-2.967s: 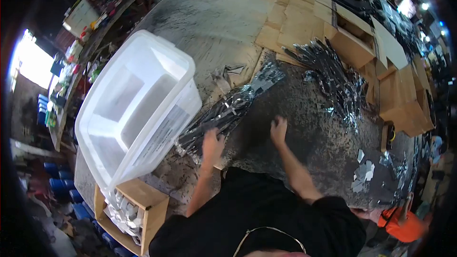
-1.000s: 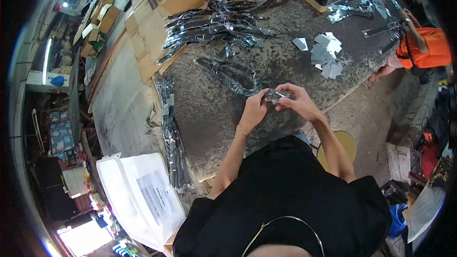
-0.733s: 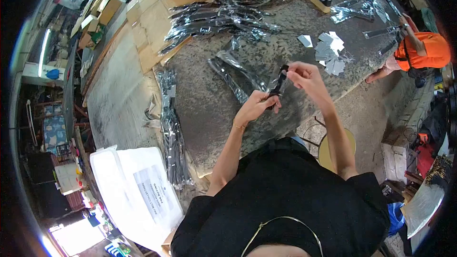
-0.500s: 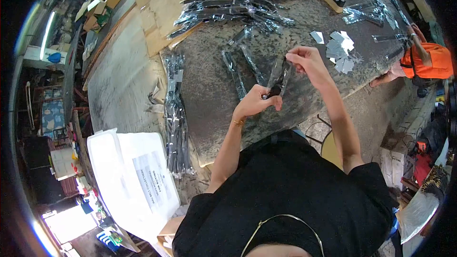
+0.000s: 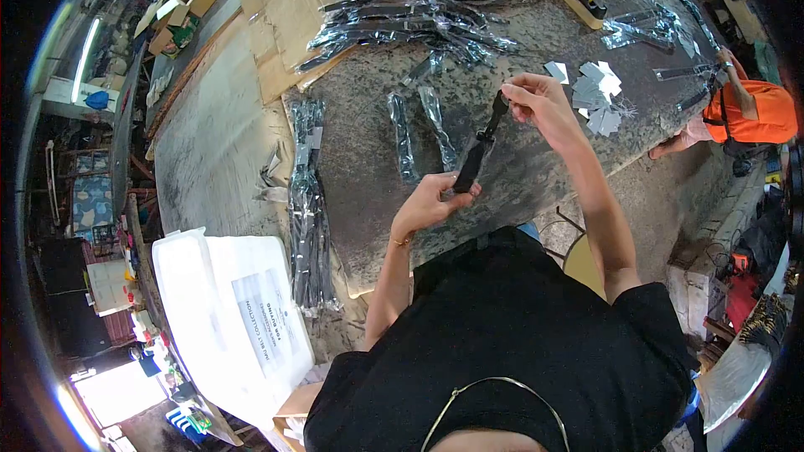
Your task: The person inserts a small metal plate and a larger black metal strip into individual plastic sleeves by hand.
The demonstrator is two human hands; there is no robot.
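Note:
A black strap [image 5: 479, 156] in clear plastic is stretched at a slant between my hands. Its lower end is pinched by my left hand [image 5: 433, 203], and its upper end by my right hand [image 5: 538, 106]. Two plastic-wrapped black strips [image 5: 402, 136] lie on the dark table [image 5: 360, 176] just beyond my left hand. To the right of my right hand is a loose pile of grey and white tags [image 5: 598, 94].
A heap of wrapped black strips [image 5: 410, 21] lies at the back beside cardboard [image 5: 280, 25]. A long wrapped bundle [image 5: 308, 209] and a white sack [image 5: 234, 310] are at left. A tape dispenser [image 5: 581, 0] stands at back right. A co-worker in orange [image 5: 758, 109] is at the right edge.
My left hand has moved down and left, drawing away from my right hand. The strap between them now hangs straighter and longer. The two wrapped strips have shifted slightly.

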